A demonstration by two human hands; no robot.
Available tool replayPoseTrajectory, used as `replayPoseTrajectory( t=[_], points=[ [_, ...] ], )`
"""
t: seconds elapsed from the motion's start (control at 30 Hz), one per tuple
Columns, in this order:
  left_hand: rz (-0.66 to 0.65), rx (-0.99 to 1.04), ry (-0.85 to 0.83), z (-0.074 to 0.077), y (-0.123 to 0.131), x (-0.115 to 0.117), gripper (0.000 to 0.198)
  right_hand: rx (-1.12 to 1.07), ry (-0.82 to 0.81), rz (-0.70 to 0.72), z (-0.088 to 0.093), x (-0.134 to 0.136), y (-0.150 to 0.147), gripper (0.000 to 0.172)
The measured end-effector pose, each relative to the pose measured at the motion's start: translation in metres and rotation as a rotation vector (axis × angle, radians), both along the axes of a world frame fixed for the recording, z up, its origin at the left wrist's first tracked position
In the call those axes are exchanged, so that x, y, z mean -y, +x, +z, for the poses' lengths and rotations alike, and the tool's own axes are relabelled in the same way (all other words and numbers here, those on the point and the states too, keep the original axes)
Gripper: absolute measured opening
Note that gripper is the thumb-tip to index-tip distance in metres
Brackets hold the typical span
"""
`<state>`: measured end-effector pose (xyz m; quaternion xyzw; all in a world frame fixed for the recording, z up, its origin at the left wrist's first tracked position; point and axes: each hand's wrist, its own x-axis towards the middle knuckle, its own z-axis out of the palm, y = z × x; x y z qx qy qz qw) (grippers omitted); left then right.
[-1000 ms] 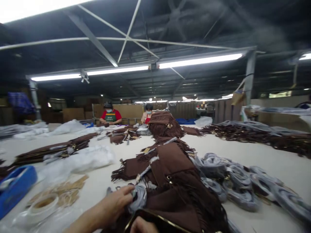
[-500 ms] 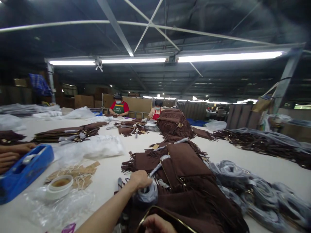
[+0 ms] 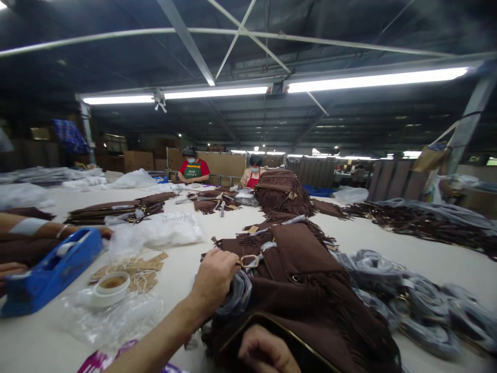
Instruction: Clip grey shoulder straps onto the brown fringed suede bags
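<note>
The left hand pinches the wrapped strap with its gold ring over the near brown bag, whose opening the right hand grips (fingers curled), so a pull could snag the fringe.

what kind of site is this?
Likely a handbag factory packing floor: stacks of brown fringed bags on a long white table, wrapped straps, a blue tape dispenser, masked co-workers opposite.

left hand lifted, gold buckle now exposed
</note>
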<state>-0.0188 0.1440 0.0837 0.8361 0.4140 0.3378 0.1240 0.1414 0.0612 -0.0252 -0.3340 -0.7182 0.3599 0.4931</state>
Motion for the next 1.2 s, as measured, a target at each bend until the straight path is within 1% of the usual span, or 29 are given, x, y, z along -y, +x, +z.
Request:
replayPoseTrajectory(
  t=[0.03,0.07,0.1,0.17,0.2,0.23,0.27,0.3,0.33,0.37,0.4,0.43,0.47,0.5,0.57,0.67,0.73,0.83,0.93,1.03,1.13,1.2],
  points=[
    [-0.013,0.068,0.064,0.004,0.0,0.006,0.018,-0.027,-0.017,-0.019,0.002,0.002,-0.001,0.041],
    [-0.027,0.173,0.08,0.005,0.0,0.009,0.02,-0.046,-0.044,-0.037,0.003,0.004,-0.001,0.034],
    [-0.038,0.307,0.037,0.005,0.0,0.01,0.023,-0.05,-0.083,-0.043,0.003,0.006,-0.001,0.027],
    [-0.036,0.602,-0.138,0.0,-0.001,0.002,0.03,-0.033,-0.157,-0.041,-0.002,0.007,0.0,0.015],
    [-0.024,0.733,-0.225,-0.003,-0.003,-0.005,0.034,-0.015,-0.187,-0.04,-0.005,0.008,0.0,0.011],
    [-0.004,0.837,-0.284,-0.006,-0.005,-0.013,0.039,-0.001,-0.22,-0.041,-0.007,0.009,0.001,0.011],
    [0.026,0.906,-0.3,-0.009,-0.009,-0.02,0.043,0.004,-0.253,-0.044,-0.009,0.009,0.001,0.012],
    [0.067,0.936,-0.271,-0.01,-0.013,-0.026,0.044,-0.006,-0.28,-0.05,-0.009,0.009,0.001,0.013],
    [0.107,0.915,-0.211,-0.011,-0.017,-0.029,0.044,-0.035,-0.304,-0.052,-0.007,0.01,0.001,0.012],
    [0.137,0.843,-0.134,-0.012,-0.02,-0.03,0.04,-0.081,-0.325,-0.05,-0.004,0.01,0.0,0.009],
    [0.147,0.73,-0.053,-0.014,-0.023,-0.027,0.036,-0.143,-0.339,-0.049,-0.001,0.01,-0.001,0.004],
    [0.135,0.595,0.017,-0.016,-0.023,-0.022,0.032,-0.21,-0.339,-0.058,0.003,0.01,-0.002,0.005],
    [0.103,0.461,0.06,-0.02,-0.022,-0.015,0.03,-0.272,-0.331,-0.073,0.007,0.01,-0.004,0.011],
    [0.059,0.341,0.076,-0.025,-0.019,-0.007,0.031,-0.329,-0.325,-0.095,0.01,0.009,-0.005,0.018],
    [-0.015,0.156,0.055,-0.038,-0.011,0.008,0.037,-0.41,-0.327,-0.15,0.013,0.008,-0.008,0.029],
    [-0.047,-0.005,-0.013,-0.059,-0.001,0.021,0.047,-0.49,-0.369,-0.207,0.011,0.005,-0.012,0.04],
    [-0.058,-0.041,-0.042,-0.067,0.0,0.024,0.05,-0.529,-0.374,-0.233,0.009,0.004,-0.014,0.044],
    [-0.112,-0.045,-0.043,-0.071,-0.001,0.026,0.054,-0.538,-0.34,-0.251,0.007,0.003,-0.017,0.044],
    [-0.125,-0.04,0.004,-0.073,0.001,0.032,0.057,-0.563,-0.327,-0.265,0.005,0.001,-0.02,0.044],
    [-0.127,0.009,0.053,-0.077,0.006,0.037,0.062,-0.618,-0.343,-0.299,0.002,-0.002,-0.021,0.044],
    [-0.175,0.076,0.094,-0.083,0.007,0.039,0.065,-0.64,-0.36,-0.309,0.0,-0.004,-0.021,0.043],
    [-0.224,0.084,0.116,-0.086,0.006,0.04,0.066,-0.637,-0.366,-0.313,-0.001,-0.004,-0.021,0.043]
  ],
)
